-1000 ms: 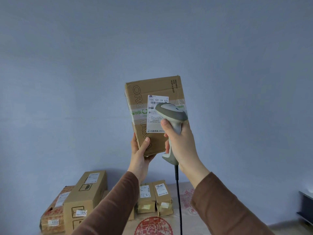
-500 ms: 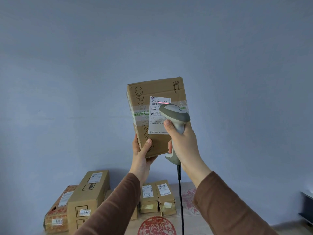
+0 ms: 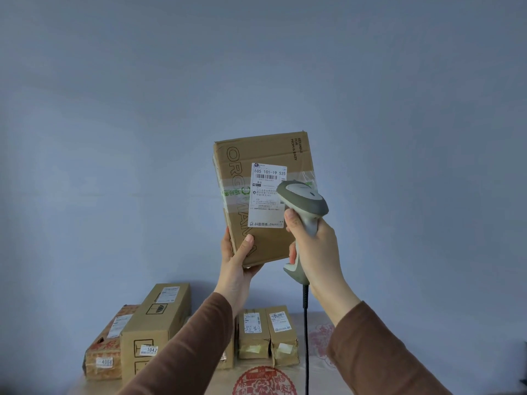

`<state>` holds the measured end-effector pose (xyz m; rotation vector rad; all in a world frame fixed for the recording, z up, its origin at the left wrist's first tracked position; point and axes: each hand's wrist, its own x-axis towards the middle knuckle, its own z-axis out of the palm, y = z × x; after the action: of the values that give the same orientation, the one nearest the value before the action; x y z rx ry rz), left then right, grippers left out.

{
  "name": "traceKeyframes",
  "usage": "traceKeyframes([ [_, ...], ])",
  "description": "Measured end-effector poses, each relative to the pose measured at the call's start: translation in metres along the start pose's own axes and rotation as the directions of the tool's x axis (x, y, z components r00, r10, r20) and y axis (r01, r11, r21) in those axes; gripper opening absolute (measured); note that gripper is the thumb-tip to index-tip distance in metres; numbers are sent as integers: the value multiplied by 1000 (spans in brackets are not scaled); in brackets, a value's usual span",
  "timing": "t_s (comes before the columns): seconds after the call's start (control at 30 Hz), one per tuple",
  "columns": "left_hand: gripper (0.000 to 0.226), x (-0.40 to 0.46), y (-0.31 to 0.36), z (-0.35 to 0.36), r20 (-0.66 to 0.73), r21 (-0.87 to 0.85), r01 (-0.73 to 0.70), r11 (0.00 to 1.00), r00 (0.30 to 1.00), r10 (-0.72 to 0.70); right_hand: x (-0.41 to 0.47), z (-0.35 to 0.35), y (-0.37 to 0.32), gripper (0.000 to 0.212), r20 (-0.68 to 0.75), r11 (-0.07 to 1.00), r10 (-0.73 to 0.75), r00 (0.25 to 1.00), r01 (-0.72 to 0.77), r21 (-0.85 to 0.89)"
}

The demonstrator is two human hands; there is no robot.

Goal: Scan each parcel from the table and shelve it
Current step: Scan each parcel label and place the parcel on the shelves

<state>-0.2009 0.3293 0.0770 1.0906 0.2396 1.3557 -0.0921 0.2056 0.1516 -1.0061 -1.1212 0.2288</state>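
I hold a flat brown cardboard parcel (image 3: 268, 155) upright in front of the blue-grey wall, gripped at its lower corner by my left hand (image 3: 238, 262). Its white shipping label (image 3: 266, 189) with a barcode faces me. My right hand (image 3: 316, 252) grips a grey handheld scanner (image 3: 303, 198) whose head points at the label, just right of it and overlapping the parcel's right edge. The scanner's black cable (image 3: 306, 337) hangs straight down to the table.
On the table (image 3: 316, 374) below lie more parcels: a tall brown box marked 1042 (image 3: 155, 320), a red-printed box (image 3: 104, 354) left of it, and two small taped boxes (image 3: 268, 334) in the middle. A red paper-cut pattern (image 3: 263, 380) decorates the tablecloth.
The parcel and scanner have drifted slightly lower and right in view. The red scan line seen on the barcode half a second ago is gone.
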Motion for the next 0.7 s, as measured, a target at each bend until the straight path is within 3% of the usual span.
traceKeyframes([
  [0.13,73,-1,8,-11,-30,-6,-14,1000,999,14,7,-12,15,33,-114,996,24,993,-14,84],
  [0.3,78,-9,29,-35,-133,23,-74,997,988,76,29,-15,49,10,-211,972,92,973,-41,231],
  [0.37,73,-19,40,-47,-196,37,-82,996,977,88,36,-3,66,14,-127,944,186,974,-142,298],
  [0.5,64,-48,69,-74,-331,38,-89,995,939,96,30,45,88,42,173,821,345,922,-386,420],
  [0.7,69,-114,137,-108,-493,155,-102,983,854,167,-22,136,76,34,476,677,345,809,-565,471],
])
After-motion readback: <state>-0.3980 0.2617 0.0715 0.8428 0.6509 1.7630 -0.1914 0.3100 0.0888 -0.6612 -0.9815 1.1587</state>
